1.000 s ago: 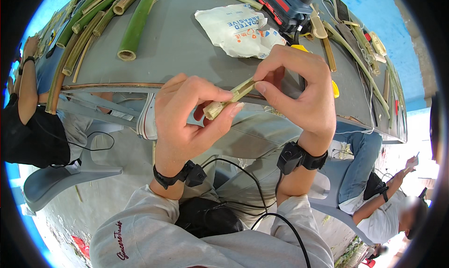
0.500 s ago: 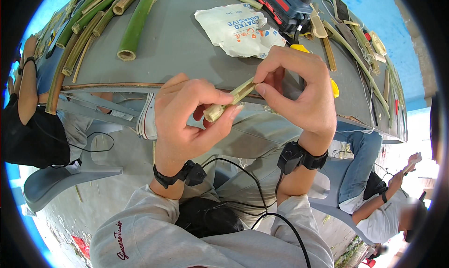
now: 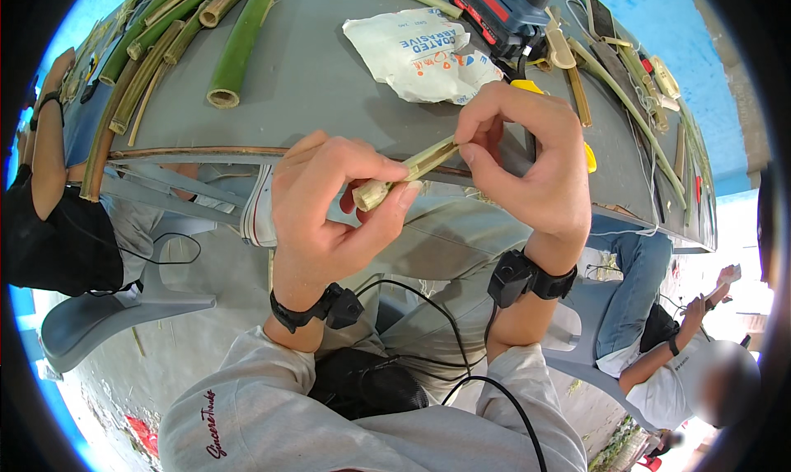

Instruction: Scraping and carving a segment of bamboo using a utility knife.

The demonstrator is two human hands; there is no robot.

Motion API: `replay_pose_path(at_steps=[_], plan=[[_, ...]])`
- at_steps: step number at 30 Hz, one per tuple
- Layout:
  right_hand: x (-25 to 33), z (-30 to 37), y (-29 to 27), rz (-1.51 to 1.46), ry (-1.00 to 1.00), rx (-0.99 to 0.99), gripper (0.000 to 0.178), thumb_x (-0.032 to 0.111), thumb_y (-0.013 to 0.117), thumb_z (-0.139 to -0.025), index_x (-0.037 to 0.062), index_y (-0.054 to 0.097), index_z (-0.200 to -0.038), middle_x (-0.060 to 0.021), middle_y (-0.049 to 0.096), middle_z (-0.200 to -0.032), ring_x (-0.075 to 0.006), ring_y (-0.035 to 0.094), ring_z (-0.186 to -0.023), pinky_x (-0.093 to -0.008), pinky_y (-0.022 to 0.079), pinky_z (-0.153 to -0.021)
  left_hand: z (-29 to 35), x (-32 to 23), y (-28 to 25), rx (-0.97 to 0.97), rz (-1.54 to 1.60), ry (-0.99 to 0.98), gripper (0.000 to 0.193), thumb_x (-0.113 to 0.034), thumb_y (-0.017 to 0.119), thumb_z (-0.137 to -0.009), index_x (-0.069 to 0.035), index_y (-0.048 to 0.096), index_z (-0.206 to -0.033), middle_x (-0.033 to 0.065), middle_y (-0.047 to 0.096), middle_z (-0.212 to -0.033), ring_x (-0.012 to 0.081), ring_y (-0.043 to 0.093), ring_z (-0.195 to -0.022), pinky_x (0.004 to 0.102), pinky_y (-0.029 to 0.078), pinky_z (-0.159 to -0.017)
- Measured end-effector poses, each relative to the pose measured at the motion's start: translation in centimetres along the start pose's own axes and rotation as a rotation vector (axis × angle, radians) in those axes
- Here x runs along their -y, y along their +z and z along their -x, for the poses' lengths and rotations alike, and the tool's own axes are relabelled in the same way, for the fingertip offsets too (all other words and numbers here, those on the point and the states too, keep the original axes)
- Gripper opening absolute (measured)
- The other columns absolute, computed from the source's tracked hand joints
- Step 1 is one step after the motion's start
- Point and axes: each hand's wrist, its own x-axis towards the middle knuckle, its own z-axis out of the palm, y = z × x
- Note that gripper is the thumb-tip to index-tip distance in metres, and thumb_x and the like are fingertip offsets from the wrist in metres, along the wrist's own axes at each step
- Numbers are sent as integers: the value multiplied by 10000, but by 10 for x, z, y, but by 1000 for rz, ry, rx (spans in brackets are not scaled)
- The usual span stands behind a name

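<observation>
A short pale bamboo piece (image 3: 424,160) with a slot cut along it is held between my two hands, just in front of the table's near edge. My left hand (image 3: 334,196) pinches its nearer end between thumb and fingers; that round cut end points toward me, to the lower left. At the far end, the thumb and forefinger of my right hand (image 3: 527,154) are closed on the tip. The piece slants up to the right. Beyond my hands lies a torn sheet of white abrasive paper (image 3: 412,56), printed side up.
Green bamboo tubes (image 3: 243,43) lie at the table's far left. A cordless power tool (image 3: 503,14) stands behind the paper, with bamboo strips (image 3: 634,109) and cords to its right. Other people sit at both sides.
The bamboo piece has turned slightly in my fingers, its near end shifting a little left and up. My right hand has moved slightly to the right along with its tip.
</observation>
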Motion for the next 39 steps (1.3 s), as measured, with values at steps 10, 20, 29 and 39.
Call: replay_pose_path(at_steps=[10, 20, 29, 39], plan=[[2, 0, 2, -19, 38, -10, 122, -50, 717, -739, 19, 666, -825, -8, 639, -731, -93, 570, -657, -242, 444, -608, 0, 2, 2, -21, -6, 22, 217, -22, 825, -727, -79, 676, -874, 7, 687, -728, 129, 474, -523, 272, 353, -538], [3, 0, 2, -23, 25, -30, 116, -53, 722, -742, 5, 700, -840, -30, 668, -757, -104, 578, -675, -245, 455, -619, 5, 4, 2, -78, 53, -30, 278, -78, 894, -732, -64, 708, -938, 41, 711, -789, 145, 514, -582, 279, 388, -531], [1, -1, 3, -28, -21, -37, 126, -66, 725, -725, 8, 713, -825, -26, 652, -742, -109, 581, -672, -248, 444, -608, 5, 7, 3, -87, 47, 20, 283, -80, 893, -724, -70, 709, -940, 37, 705, -775, 150, 507, -559, 279, 383, -533], [2, 0, 1, -35, -3, -6, 120, -51, 733, -725, 15, 698, -819, -20, 644, -733, -105, 572, -659, -251, 433, -605, 0, 12, 0, -1, 58, 130, 337, -121, 897, -727, -114, 682, -986, -28, 664, -680, 104, 453, -488, 271, 293, -530]])
